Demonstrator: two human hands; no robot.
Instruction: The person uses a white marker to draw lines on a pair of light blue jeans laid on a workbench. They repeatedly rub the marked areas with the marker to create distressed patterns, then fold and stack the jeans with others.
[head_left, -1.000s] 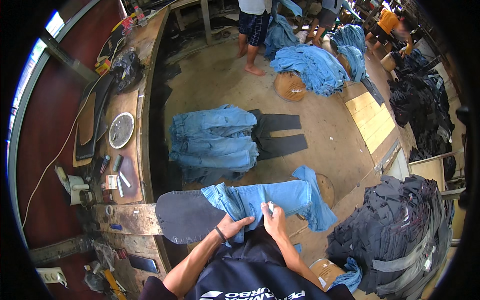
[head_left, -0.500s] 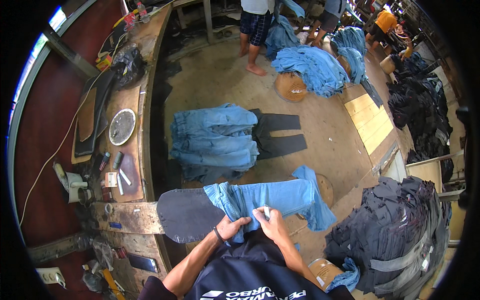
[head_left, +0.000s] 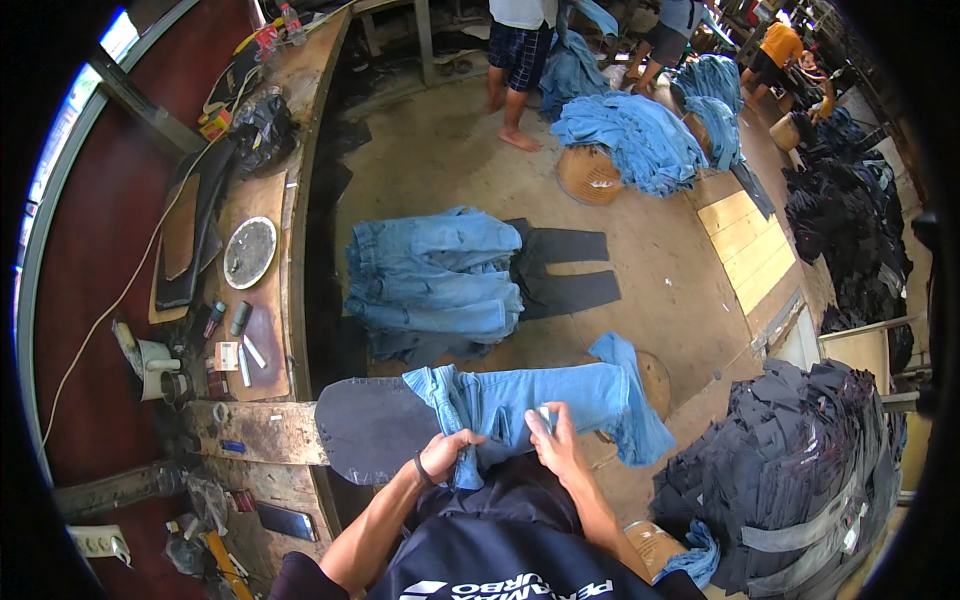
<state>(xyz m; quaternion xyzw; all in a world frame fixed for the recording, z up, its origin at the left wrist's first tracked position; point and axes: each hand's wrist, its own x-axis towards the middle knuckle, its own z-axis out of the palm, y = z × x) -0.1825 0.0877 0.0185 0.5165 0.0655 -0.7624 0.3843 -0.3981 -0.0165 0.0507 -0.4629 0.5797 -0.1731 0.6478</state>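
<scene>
- Light blue jeans (head_left: 540, 400) lie stretched over a dark rounded board (head_left: 370, 428), just in front of the person; their long axis runs left to right, waistband at the left, leg ends drooping off at the right.
- The left hand (head_left: 447, 452) is closed on the bunched waistband fabric at the near edge, fingers curled.
- The right hand (head_left: 556, 445) sits just right of it on the leg, pinching a small pale tool; what kind is too small to tell. Both hands touch the jeans, the right nearer their middle.
- The denim looks soft and creased; the board looks smooth and matte.
- Beyond, on the floor, a stack of folded blue jeans (head_left: 432, 275) rests on dark trousers (head_left: 565, 270).
- At the left, a worn wooden bench (head_left: 265, 300) carries a round metal plate (head_left: 249, 252) and small tools.
- At the right, a tall pile of dark clothes (head_left: 800, 470).
</scene>
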